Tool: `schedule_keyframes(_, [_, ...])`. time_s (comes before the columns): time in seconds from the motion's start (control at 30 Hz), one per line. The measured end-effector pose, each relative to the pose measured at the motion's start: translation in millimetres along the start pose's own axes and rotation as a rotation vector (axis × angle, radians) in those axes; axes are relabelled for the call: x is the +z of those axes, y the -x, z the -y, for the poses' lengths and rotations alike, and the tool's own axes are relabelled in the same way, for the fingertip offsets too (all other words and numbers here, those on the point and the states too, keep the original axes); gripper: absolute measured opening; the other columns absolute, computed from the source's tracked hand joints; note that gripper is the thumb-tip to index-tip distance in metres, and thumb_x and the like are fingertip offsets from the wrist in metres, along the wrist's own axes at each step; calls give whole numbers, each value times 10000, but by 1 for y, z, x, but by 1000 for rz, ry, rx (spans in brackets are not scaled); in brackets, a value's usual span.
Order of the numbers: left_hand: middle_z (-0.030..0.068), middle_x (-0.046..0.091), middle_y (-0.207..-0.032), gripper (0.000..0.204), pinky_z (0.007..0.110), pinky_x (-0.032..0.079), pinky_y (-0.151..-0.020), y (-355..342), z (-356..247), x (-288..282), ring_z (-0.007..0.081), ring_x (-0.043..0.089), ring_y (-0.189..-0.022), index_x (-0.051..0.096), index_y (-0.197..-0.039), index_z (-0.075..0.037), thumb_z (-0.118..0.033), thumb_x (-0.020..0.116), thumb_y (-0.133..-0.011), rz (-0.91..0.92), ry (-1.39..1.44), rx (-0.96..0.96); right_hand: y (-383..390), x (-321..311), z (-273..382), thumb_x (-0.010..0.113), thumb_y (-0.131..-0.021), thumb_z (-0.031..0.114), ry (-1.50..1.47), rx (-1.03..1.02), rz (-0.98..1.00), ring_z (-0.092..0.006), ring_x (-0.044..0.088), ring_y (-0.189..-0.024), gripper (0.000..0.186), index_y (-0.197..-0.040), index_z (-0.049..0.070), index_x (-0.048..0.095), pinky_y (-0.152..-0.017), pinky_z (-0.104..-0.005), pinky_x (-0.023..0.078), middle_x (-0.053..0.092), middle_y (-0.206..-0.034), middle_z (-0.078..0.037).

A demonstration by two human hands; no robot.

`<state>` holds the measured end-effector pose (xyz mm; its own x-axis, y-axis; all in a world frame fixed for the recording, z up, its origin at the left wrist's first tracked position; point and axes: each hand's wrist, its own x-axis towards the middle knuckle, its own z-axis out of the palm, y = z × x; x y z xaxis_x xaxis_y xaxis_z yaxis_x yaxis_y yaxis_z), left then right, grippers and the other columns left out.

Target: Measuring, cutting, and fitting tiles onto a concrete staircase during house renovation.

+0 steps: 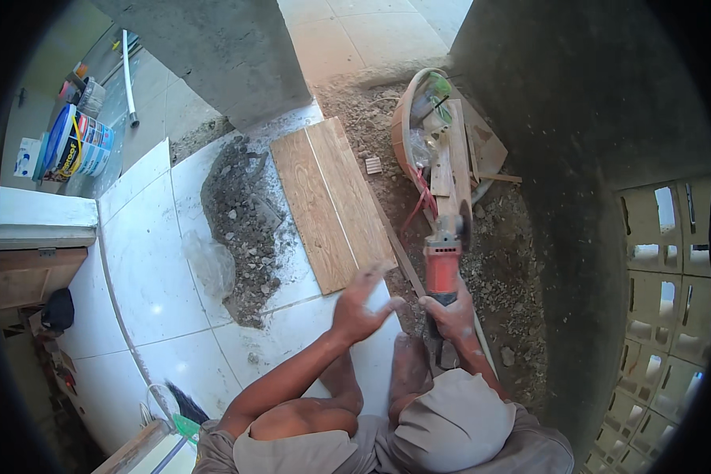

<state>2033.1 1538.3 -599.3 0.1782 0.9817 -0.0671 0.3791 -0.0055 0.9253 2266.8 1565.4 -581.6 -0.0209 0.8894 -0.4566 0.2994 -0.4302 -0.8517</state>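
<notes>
Firmly, right hand grips dusty orange grinder.

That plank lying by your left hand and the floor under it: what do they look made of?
Plank: a wood-grain look with a centre seam, likely wood-look tile or laminate; which one is unclear. Floor: glossy white ceramic tile, with grout lines and glare. The left hand hovers open beside the plank.

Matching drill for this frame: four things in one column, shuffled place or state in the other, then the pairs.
Things:
1. red angle grinder
2. wood-grain plank tile
3. grey rubble heap
4. left hand

Places or states:
A. piled on the white floor tiles
B. open, fingers spread, holding nothing
C. gripped by the right hand
D. lying flat between the rubble and the dirt strip

Pairs: 1-C, 2-D, 3-A, 4-B
</notes>
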Motion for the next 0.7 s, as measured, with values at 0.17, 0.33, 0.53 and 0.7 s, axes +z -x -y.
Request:
schedule_keyframes(0.17, [199, 543, -1311, 614, 434, 450, -1058, 11, 51, -39, 375, 557, -1195, 566, -1351, 9, -267, 806, -858, -567, -445, -260, -13, -51, -42, 828, -735, 295, 389, 98, -408, -340, 705, -880, 604, -1207, 37, 554, -798, -437, 543, 697, -980, -175])
schedule_keyframes(0.33, [176, 522, -1311, 705, 428, 460, -1025, 12, 69, -47, 282, 550, -1180, 482, -1432, 5, -291, 799, -876, -580, -20, -566, -55, -84, -104, 808, -738, 331, 689, 217, -609, -424, 701, -945, 605, -1215, 82, 530, -814, -528, 533, 704, -1018, -194])
schedule_keyframes(0.53, [172, 501, -1301, 775, 393, 447, -1011, -3, 66, -41, 264, 518, -1146, 444, -1453, 38, -344, 798, -878, -570, 18, -628, -97, -100, -167, 812, -780, 420, 900, 325, -449, -415, 617, -1161, 764, -1341, 55, 444, -918, -524, 531, 583, -1275, -216])
schedule_keyframes(0.7, [174, 464, -1356, 808, 403, 426, -1044, -6, 62, -41, 272, 478, -1206, 406, -1490, 36, -336, 794, -887, -570, 94, -672, -113, -64, -201, 767, -813, 593, 969, 357, -609, -442, 570, -1179, 927, -1454, 59, 364, -946, -533, 510, 512, -1317, -234])
